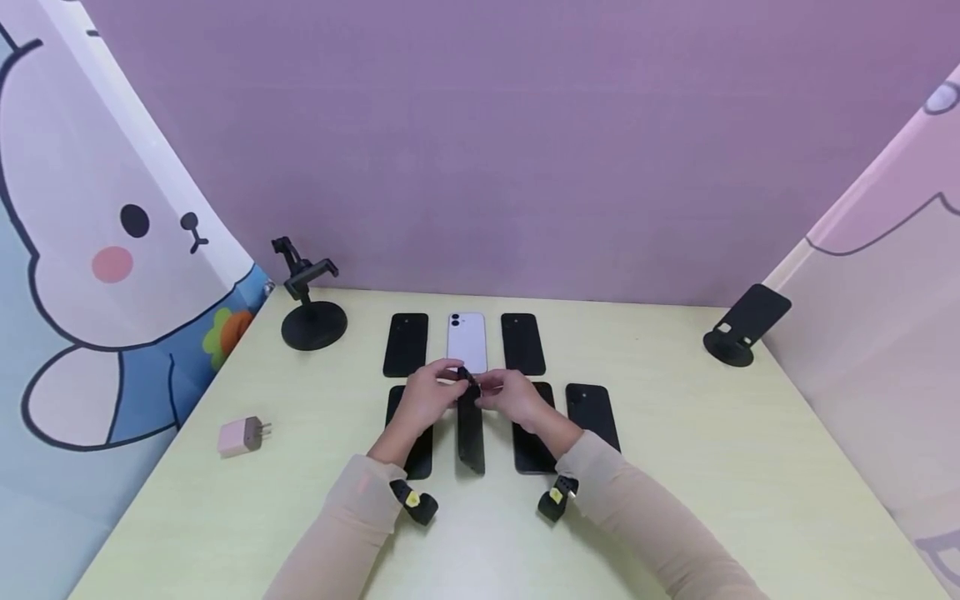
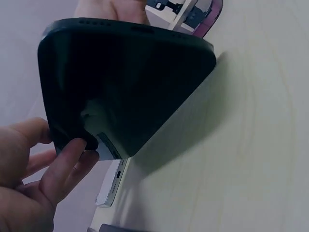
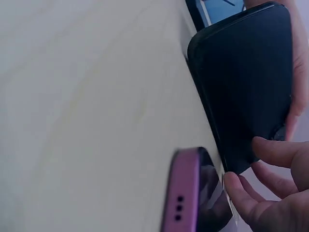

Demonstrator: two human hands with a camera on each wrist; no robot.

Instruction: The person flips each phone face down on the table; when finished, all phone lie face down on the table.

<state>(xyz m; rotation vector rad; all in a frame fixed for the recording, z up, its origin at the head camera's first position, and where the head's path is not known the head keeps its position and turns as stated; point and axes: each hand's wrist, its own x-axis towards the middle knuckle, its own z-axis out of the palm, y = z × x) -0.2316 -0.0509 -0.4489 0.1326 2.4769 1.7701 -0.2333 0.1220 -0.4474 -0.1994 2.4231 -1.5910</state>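
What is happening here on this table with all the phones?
A person holds one black phone with both hands, tilted up from the pale green table. The left hand and the right hand grip its far end. Other dark phones and one white phone lie flat in two rows around it. A clamp stand is at the far left, another phone stand at the far right, and a pink charger lies near the left edge.

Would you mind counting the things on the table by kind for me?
Black phones: 6, one tilted up in both hands, the rest such as lying flat
White phone: 1
Phone stands: 2, and
Pink charger plug: 1
Total: 10
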